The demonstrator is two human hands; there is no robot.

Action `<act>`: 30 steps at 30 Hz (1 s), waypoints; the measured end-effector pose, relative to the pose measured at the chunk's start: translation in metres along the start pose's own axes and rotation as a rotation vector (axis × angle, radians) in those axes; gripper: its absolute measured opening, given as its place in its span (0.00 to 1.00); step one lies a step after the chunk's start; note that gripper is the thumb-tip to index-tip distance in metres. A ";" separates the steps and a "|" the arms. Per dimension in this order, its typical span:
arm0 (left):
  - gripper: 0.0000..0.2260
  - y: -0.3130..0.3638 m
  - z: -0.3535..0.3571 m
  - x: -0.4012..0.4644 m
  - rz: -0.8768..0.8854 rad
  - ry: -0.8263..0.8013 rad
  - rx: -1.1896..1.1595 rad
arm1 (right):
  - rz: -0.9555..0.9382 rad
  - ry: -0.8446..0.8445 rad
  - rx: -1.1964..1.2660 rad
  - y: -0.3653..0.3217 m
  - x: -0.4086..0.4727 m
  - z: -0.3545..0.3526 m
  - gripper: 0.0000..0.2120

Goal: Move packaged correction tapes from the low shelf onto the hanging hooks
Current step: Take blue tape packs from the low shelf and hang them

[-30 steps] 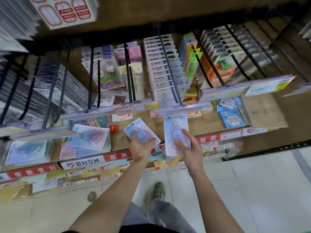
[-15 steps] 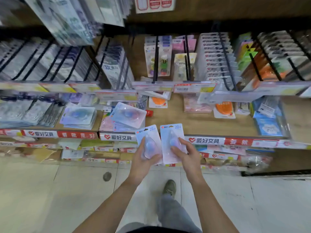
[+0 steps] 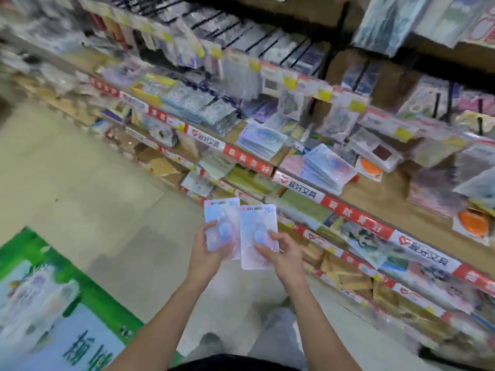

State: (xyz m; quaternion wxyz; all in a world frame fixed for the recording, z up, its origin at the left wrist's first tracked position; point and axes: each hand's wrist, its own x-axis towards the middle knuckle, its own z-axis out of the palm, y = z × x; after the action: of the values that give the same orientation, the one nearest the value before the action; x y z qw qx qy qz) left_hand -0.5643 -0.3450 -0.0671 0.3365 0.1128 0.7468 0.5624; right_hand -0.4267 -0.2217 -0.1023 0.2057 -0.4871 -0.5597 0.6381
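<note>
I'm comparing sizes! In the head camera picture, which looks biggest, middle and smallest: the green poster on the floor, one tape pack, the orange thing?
1. Green poster, nearest the camera
2. Tape pack
3. Orange thing, farther away

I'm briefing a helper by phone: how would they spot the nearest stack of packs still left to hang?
Start at the low shelf with the red-and-white label strip along its front edge. Right of the two hands, a tilted stack of pale blue packs lies on the brown board. Unlike the flatter stack further left, it leans askew, with an orange round item just beside it.
</note>
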 end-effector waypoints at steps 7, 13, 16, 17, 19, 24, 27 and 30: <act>0.24 0.007 -0.165 -0.029 0.052 0.318 -0.080 | -0.124 -0.205 -0.050 -0.033 -0.043 0.126 0.19; 0.25 0.020 -0.267 -0.052 0.137 0.505 -0.145 | -0.220 -0.380 -0.021 -0.076 -0.067 0.220 0.20; 0.25 0.027 -0.314 -0.056 0.156 0.617 -0.188 | -0.245 -0.510 -0.045 -0.096 -0.076 0.270 0.18; 0.25 0.029 -0.328 -0.056 0.170 0.638 -0.200 | -0.256 -0.545 -0.043 -0.101 -0.078 0.286 0.17; 0.23 0.035 -0.352 -0.052 0.201 0.674 -0.230 | -0.294 -0.582 -0.043 -0.113 -0.078 0.318 0.16; 0.26 0.055 -0.412 -0.023 0.245 0.787 -0.226 | -0.333 -0.649 -0.042 -0.143 -0.063 0.402 0.21; 0.23 0.077 -0.452 0.007 0.277 0.799 -0.221 | -0.363 -0.666 -0.034 -0.168 -0.047 0.456 0.19; 0.15 0.103 -0.500 0.046 0.284 0.772 -0.170 | -0.379 -0.676 -0.005 -0.203 -0.026 0.511 0.18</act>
State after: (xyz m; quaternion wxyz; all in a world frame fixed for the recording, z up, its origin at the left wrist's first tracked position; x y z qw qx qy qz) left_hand -0.9353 -0.6664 0.0804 -0.0410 -0.0325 0.7461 0.6637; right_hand -0.9083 -0.4467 0.0414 0.1227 -0.1374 -0.6777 0.7119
